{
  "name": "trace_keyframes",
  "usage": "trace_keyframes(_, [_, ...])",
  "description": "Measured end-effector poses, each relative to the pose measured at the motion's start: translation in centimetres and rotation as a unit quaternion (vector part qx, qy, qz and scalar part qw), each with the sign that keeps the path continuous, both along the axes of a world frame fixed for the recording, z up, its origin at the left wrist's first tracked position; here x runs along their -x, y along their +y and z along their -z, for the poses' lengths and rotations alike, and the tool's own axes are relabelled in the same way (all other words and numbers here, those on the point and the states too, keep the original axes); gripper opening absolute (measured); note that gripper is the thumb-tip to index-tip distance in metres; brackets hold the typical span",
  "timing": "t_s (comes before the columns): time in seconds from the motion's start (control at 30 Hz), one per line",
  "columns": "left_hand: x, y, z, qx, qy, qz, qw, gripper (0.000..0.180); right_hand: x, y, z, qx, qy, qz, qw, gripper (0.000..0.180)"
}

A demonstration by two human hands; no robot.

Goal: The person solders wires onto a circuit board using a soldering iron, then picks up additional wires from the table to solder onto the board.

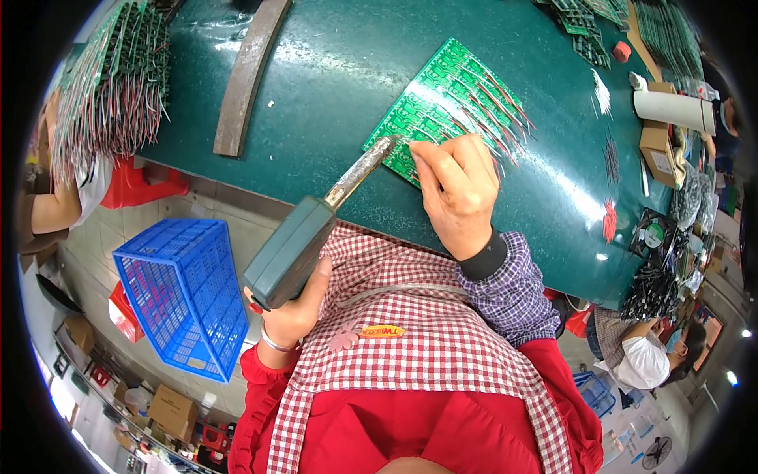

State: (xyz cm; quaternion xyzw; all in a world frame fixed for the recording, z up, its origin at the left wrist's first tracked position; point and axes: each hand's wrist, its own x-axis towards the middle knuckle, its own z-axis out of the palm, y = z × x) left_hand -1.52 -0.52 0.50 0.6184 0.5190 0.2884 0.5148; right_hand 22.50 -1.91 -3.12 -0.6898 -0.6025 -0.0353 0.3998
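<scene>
My left hand [294, 314] is wrapped round the handle of a dark green soldering gun [290, 251]. Its worn metal barrel points up and right, with the tip over the lower edge of a green circuit board panel [452, 87]. Red, black and white wires [499, 109] stick out from the panel toward the right. Close to the tip, my right hand [459, 186] is closed in a pinch above the panel's near corner. Whatever those fingers hold is too small or hidden to make out.
A grey-brown bar [246, 83] lies on the green table [332, 103]. Wired boards [114, 87] are heaped at far left. Sorted white wires [602, 93], dark wires [612, 160] and red wires [609, 221] lie at right, near a small fan [654, 231]. A blue crate [189, 292] stands on the floor.
</scene>
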Motion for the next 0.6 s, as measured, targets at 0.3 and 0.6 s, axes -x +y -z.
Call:
trace_keyframes(0.3, [-0.6, 0.5, -0.4, -0.063, 0.018, 0.051, 0.997, 0.014, 0.1, 0.0, 0.1, -0.003, 0.000, 0.000, 1.000, 0.022])
trace_keyframes(0.6, [0.6, -0.6, 0.4, -0.065, 0.010, 0.038, 0.997, 0.024, 0.0, -0.1, 0.1, 0.002, -0.002, 0.001, 1.000, 0.022])
